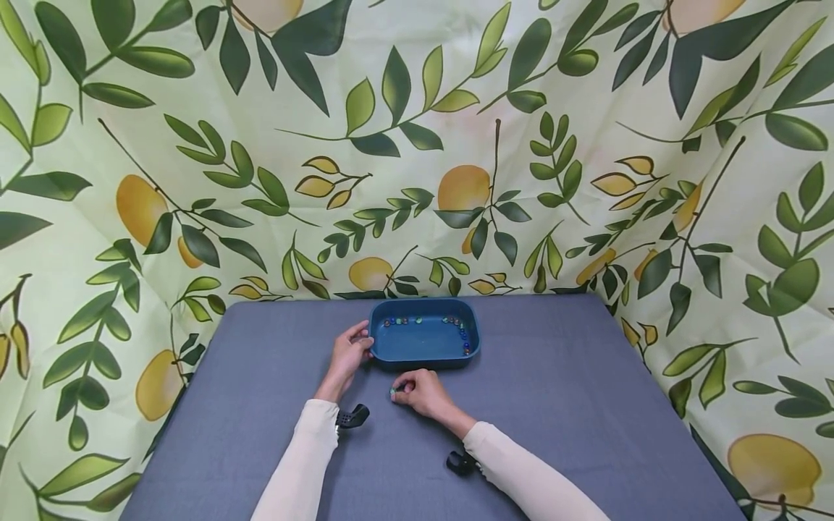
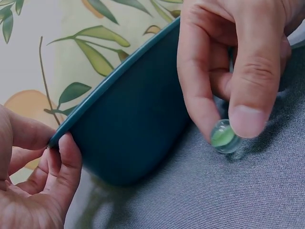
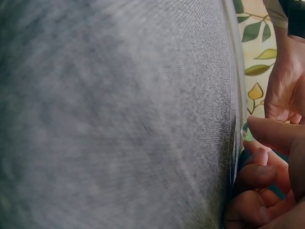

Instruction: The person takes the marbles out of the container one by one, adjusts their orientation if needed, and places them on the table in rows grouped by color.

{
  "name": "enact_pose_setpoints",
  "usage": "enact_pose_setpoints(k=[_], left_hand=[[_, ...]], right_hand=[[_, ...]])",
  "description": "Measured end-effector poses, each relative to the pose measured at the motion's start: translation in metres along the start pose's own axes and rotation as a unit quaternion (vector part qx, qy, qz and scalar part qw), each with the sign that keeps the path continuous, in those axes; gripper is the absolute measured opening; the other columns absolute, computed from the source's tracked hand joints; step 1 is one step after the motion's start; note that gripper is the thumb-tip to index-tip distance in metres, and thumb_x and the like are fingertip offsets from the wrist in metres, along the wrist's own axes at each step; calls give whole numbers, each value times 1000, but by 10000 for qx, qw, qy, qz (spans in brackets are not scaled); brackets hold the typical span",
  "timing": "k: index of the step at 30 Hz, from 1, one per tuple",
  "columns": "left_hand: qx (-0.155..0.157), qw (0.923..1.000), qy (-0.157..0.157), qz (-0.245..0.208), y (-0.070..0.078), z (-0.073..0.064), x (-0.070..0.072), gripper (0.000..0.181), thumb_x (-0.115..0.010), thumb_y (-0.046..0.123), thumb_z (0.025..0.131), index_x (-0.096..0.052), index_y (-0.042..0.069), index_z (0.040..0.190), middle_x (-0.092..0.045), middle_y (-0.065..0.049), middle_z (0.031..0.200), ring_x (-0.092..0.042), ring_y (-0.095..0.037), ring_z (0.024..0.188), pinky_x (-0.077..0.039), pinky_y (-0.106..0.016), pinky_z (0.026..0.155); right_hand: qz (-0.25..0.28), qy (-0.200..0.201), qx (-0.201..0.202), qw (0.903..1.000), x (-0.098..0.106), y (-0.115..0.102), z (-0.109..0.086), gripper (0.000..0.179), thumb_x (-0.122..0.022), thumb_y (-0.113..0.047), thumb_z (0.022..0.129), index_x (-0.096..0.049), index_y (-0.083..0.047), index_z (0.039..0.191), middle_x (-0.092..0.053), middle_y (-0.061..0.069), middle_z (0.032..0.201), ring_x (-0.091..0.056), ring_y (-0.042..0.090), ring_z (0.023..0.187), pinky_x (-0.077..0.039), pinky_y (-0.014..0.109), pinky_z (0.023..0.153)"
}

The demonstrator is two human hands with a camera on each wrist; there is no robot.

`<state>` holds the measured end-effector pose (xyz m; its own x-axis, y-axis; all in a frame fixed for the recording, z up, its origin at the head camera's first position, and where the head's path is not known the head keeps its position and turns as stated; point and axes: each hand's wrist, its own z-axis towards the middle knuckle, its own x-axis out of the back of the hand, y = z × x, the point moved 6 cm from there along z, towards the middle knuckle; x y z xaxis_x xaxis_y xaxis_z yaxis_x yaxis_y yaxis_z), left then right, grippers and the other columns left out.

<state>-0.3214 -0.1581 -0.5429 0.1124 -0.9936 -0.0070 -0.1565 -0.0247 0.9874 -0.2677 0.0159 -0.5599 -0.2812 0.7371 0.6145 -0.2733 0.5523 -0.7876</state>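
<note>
Head view: pinches round-cornered blue tray (image 1: 423,341) at its rim in left hand (image 1: 350,353), glass marble (image 1: 393,391) in right hand (image 1: 426,392), near tray's front. Left wrist: shows marble clear, green-cored, spherical. Right wrist: shows finely ribbed grey cloth (image 3: 119,119).

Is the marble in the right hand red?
No, the marble pinched in the right hand is clear with green inside.

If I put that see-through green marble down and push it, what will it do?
The green marble in the right hand looks round, so it would probably roll easily. Its shiny, glassy surface may feel slippery. The grey cloth has a visible weave, which might slow it a little.
</note>
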Motion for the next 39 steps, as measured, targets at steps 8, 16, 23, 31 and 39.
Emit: enact_pose_setpoints(k=[8, 16, 23, 31, 39], left_hand=[[29, 10000, 9, 13, 0, 0, 0, 50, -56, 0, 94, -49, 4, 143, -50, -18, 123, -53, -17, 84, -51, -21, 64], [57, 10000, 37, 25, -4, 1, 0, 49, -56, 0, 93, -51, 5, 142, -50, -18, 123, -54, -19, 86, -51, -21, 64], [22, 10000, 53, 58, -4, 1, 0, 49, -57, 0, 93, -51, 5, 141, -51, -16, 119, -54, -20, 85, -51, -21, 63], [-73, 9996, 36, -275, -2, 4, 1, 50, -56, -5, 91, -50, 0, 141, -49, -11, 111, -51, -10, 77, -49, -21, 60], [-2, 9998, 45, -181, -2, 3, 0, 50, -56, -4, 91, -51, 1, 140, -50, -11, 112, -52, -12, 77, -49, -20, 59]], right_hand=[[-183, -94, 41, 9998, -1, -2, -2, 10, -80, -19, 80, -77, -14, 87, -50, -11, 59, -42, 0, 50, -33, 17, 46], [-126, -146, -52, 9998, 3, -1, -6, 14, -81, -22, 80, -77, -15, 92, -50, -10, 60, -43, 1, 51, -32, 17, 46], [-236, 104, 122, 9996, 29, -15, -13, 13, -79, -21, 82, -76, -15, 94, -53, -9, 65, -45, 1, 52, -38, 19, 48], [-156, 643, 298, 9974, 71, -39, -15, 18, -77, -21, 84, -76, -10, 98, -55, -7, 66, -44, 5, 53, -38, 20, 49], [-27, 1042, 114, 9945, 105, -38, 2, 15, -77, -25, 85, -76, -19, 98, -56, -6, 69, -48, 12, 57, -40, 24, 54]])
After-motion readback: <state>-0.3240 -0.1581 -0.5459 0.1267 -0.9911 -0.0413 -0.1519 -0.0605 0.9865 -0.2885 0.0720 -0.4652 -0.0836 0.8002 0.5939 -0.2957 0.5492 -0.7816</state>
